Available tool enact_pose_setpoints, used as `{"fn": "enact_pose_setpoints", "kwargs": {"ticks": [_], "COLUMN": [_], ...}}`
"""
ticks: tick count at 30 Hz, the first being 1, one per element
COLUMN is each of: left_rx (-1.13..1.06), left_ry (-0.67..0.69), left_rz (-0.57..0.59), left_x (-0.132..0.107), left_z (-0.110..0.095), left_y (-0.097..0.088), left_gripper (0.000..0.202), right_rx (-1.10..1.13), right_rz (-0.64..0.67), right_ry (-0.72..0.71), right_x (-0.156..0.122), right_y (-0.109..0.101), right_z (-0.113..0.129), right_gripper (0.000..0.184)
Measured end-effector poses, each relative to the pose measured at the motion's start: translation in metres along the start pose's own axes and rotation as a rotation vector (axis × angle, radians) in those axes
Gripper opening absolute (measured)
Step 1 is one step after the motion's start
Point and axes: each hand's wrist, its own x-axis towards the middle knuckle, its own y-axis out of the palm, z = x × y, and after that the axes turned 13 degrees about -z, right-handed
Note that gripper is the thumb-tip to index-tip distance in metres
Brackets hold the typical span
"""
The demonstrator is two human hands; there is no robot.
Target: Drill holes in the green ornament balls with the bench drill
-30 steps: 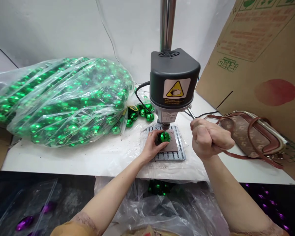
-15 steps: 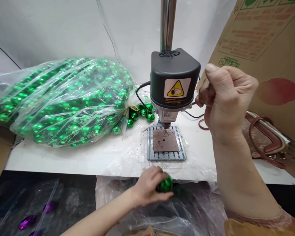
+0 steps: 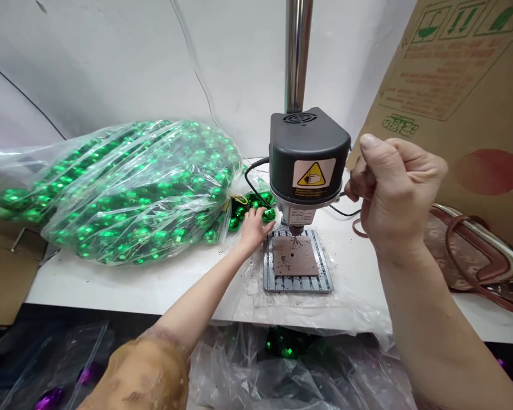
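Note:
A small bench drill press (image 3: 308,165) stands on a white table (image 3: 111,282), over a grey slotted base with a brown pad (image 3: 293,256) that has nothing on it. My right hand (image 3: 393,191) is raised in a fist, closed around the press's lever to the right of the motor head. My left hand (image 3: 253,228) reaches to the loose shiny green balls (image 3: 263,212) at the mouth of a big clear bag of green balls (image 3: 119,191); its fingers touch them, and whether they grip one I cannot make out.
A large cardboard box (image 3: 461,97) leans at the right, with a brown handbag (image 3: 479,253) in front of it. Below the table edge a clear plastic bag (image 3: 286,364) holds green balls. Purple balls (image 3: 51,396) lie in bags on the floor at left.
My left hand dropped the drilled green ball into the bag below the table, then reached up to the loose balls by the big bag. My right hand raised the lever and stays up.

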Motion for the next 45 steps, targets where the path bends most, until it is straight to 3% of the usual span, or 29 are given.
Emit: {"fn": "enact_pose_setpoints", "kwargs": {"ticks": [3, 6, 9, 13, 18, 21, 26, 30, 34, 40, 45], "left_rx": [-0.044, -0.11, -0.134, -0.309, -0.871, -1.035, -0.959, -0.985, -0.978, -0.9, -0.821], "left_ry": [-0.048, -0.065, -0.102, -0.234, -0.648, -0.756, -0.715, -0.737, -0.628, -0.493, -0.363], "left_rz": [0.053, 0.092, 0.033, -0.007, 0.15, 0.225, 0.178, 0.212, 0.189, 0.315, 0.308], "left_x": [0.024, 0.023, 0.012, -0.012, -0.04, -0.048, -0.052, -0.054, -0.056, -0.058, -0.06], "left_z": [0.005, 0.006, 0.007, 0.004, -0.004, -0.012, -0.026, -0.032, -0.033, -0.031, -0.026], "left_y": [0.03, 0.036, 0.021, -0.013, -0.046, -0.051, -0.043, -0.036, -0.029, -0.019, -0.014], "left_gripper": [0.034, 0.034, 0.035, 0.036, 0.049, 0.047, 0.049, 0.054, 0.053, 0.056, 0.056], "right_rx": [-0.005, -0.004, 0.009, 0.015, -0.005, -0.024, -0.002, -0.015, -0.002, -0.028, -0.036], "right_rz": [-0.003, 0.007, 0.019, 0.014, 0.017, 0.018, 0.023, 0.022, 0.028, 0.049, 0.054], "right_ry": [-0.006, -0.003, -0.001, 0.004, -0.016, -0.021, -0.043, -0.001, 0.0, -0.02, -0.037], "right_x": [0.0, 0.0, 0.0, -0.001, 0.0, 0.001, 0.003, 0.002, 0.002, 0.003, 0.003], "right_y": [0.001, 0.001, 0.001, 0.001, 0.0, -0.001, -0.001, 0.0, 0.0, -0.002, -0.002], "right_z": [0.0, 0.0, 0.0, -0.002, -0.004, -0.005, -0.005, -0.003, -0.003, -0.006, -0.005], "right_gripper": [0.043, 0.044, 0.044, 0.045, 0.046, 0.046, 0.046, 0.044, 0.046, 0.047, 0.048]}}
